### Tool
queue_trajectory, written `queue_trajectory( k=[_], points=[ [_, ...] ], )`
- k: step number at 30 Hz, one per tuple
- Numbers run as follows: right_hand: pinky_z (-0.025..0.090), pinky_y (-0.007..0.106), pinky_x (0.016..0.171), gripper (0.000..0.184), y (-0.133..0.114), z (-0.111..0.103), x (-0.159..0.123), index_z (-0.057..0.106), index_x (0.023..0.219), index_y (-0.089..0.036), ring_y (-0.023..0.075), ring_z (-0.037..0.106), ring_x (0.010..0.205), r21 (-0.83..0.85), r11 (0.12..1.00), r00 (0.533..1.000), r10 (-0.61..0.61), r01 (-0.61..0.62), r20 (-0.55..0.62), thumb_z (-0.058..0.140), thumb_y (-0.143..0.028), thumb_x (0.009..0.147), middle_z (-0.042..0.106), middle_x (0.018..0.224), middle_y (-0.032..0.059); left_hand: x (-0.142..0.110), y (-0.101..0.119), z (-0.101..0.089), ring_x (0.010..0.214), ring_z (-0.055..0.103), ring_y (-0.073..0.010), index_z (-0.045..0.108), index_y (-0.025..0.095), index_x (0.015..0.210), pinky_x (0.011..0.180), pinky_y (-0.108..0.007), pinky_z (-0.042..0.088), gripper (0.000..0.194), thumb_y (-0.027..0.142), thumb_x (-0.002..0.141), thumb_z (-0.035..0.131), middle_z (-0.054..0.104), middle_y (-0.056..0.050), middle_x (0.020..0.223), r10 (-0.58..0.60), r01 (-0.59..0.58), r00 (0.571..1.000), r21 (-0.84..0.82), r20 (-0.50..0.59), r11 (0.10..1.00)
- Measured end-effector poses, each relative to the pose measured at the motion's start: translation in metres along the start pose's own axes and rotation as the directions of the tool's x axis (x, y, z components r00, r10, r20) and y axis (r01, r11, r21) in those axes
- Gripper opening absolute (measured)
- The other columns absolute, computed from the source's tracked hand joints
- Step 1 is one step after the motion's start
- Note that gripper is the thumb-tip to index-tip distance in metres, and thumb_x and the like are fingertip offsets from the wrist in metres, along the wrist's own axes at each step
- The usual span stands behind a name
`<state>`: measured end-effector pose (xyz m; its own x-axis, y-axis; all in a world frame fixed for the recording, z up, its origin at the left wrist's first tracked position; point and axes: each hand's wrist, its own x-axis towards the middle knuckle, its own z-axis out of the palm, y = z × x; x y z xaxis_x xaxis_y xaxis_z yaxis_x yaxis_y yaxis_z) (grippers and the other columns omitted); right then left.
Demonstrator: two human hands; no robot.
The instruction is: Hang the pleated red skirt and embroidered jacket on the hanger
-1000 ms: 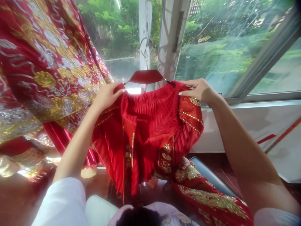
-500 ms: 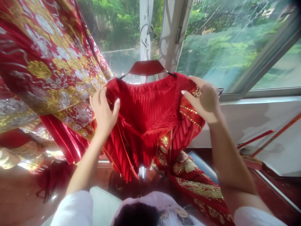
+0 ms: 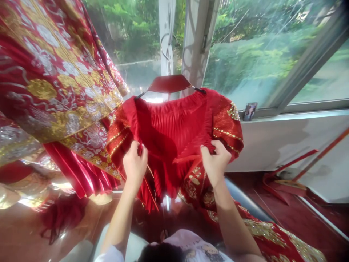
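Note:
In front of me a red pleated garment [image 3: 177, 120] with gold-trimmed puffed shoulders hangs on a hanger [image 3: 170, 83] with a wide reddish top and a metal hook. My left hand [image 3: 135, 162] is closed on the garment's left front edge. On the opposite front edge, my right hand [image 3: 215, 160] pinches the red cloth. Between the hands the front opening spreads apart, showing the pleated inside. Thin red ties dangle near the left hand, and another lies across beside the right. Gold-embroidered red cloth [image 3: 261, 229] trails at the lower right, partly behind my right forearm.
Red robes with gold and silver embroidery [image 3: 54, 72] hang at the left. Behind the hanger are window frames [image 3: 196, 40] and glass. A small pixelated item [image 3: 250, 111] is on the sill. A red-handled tool [image 3: 289, 185] leans by the wall at the right.
Both hands have come down from the shoulders to the front edges and closed on them. The shoulders are now uncovered, and the trailing embroidered cloth has shifted right.

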<state>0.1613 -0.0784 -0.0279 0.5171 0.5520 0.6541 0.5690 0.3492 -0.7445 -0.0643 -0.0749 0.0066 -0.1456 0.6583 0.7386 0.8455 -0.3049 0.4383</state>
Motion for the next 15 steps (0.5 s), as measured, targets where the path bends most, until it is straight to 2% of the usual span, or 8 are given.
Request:
queue_trajectory(
  k=[3, 6, 8, 10, 12, 15],
  points=[
    [0.033, 0.026, 0.052, 0.022, -0.038, -0.008, -0.009, 0.044, 0.057, -0.02, 0.0119, 0.042, 0.05, 0.133, 0.958, 0.963, -0.263, 0.253, 0.058, 0.05, -0.016, 0.078, 0.044, 0.052, -0.0019, -0.01, 0.027, -0.016, 0.048, 0.041, -0.0113, 0.041, 0.022, 0.07, 0.051, -0.024, 0.03, 0.018, 0.019, 0.084, 0.052, 0.046, 0.003, 0.056, 0.178, -0.177, 0.984, -0.105, -0.001, 0.979],
    [0.027, 0.027, 0.05, 0.029, -0.058, 0.004, -0.021, 0.031, 0.053, -0.02, 0.0109, 0.034, 0.048, 0.233, 0.888, 0.887, -0.436, 0.396, 0.152, 0.044, -0.011, 0.078, 0.035, 0.05, -0.0019, -0.015, 0.045, -0.001, 0.051, 0.04, -0.013, 0.035, 0.022, 0.065, 0.051, -0.027, 0.029, 0.022, 0.017, 0.081, 0.049, 0.044, 0.002, 0.056, 0.277, -0.26, 0.958, -0.19, 0.067, 0.947],
    [0.025, 0.026, 0.048, 0.029, -0.051, 0.022, -0.024, 0.026, 0.054, -0.02, 0.0106, 0.032, 0.047, 0.275, 0.866, 0.862, -0.473, 0.417, 0.184, 0.042, -0.01, 0.076, 0.032, 0.05, -0.0022, -0.013, 0.045, 0.02, 0.051, 0.04, -0.0139, 0.032, 0.022, 0.065, 0.052, -0.028, 0.029, 0.021, 0.015, 0.078, 0.047, 0.043, 0.001, 0.056, 0.299, -0.251, 0.938, -0.246, 0.178, 0.936],
    [0.025, 0.026, 0.047, 0.028, -0.035, 0.041, -0.023, 0.023, 0.056, -0.02, 0.0104, 0.031, 0.046, 0.274, 0.872, 0.861, -0.465, 0.405, 0.207, 0.042, -0.01, 0.073, 0.031, 0.05, -0.0027, -0.009, 0.036, 0.04, 0.052, 0.04, -0.0146, 0.03, 0.023, 0.065, 0.052, -0.028, 0.029, 0.022, 0.013, 0.076, 0.047, 0.043, 0.002, 0.057, 0.287, -0.226, 0.925, -0.248, 0.248, 0.942],
    [0.025, 0.026, 0.047, 0.027, -0.017, 0.053, -0.021, 0.024, 0.057, -0.02, 0.0103, 0.03, 0.046, 0.252, 0.884, 0.859, -0.451, 0.393, 0.243, 0.044, -0.011, 0.072, 0.032, 0.05, -0.0034, -0.007, 0.025, 0.053, 0.053, 0.041, -0.0148, 0.03, 0.023, 0.066, 0.053, -0.028, 0.029, 0.022, 0.014, 0.076, 0.047, 0.043, 0.002, 0.058, 0.27, -0.211, 0.929, -0.233, 0.255, 0.949],
    [0.029, 0.025, 0.049, 0.025, -0.004, 0.058, -0.023, 0.03, 0.059, -0.021, 0.0104, 0.034, 0.049, 0.202, 0.91, 0.872, -0.408, 0.362, 0.271, 0.048, -0.013, 0.074, 0.038, 0.053, -0.0037, -0.011, 0.014, 0.058, 0.054, 0.041, -0.0137, 0.032, 0.022, 0.067, 0.054, -0.027, 0.031, 0.022, 0.017, 0.079, 0.049, 0.044, 0.002, 0.059, 0.256, -0.201, 0.945, -0.257, 0.202, 0.945]
  ],
)
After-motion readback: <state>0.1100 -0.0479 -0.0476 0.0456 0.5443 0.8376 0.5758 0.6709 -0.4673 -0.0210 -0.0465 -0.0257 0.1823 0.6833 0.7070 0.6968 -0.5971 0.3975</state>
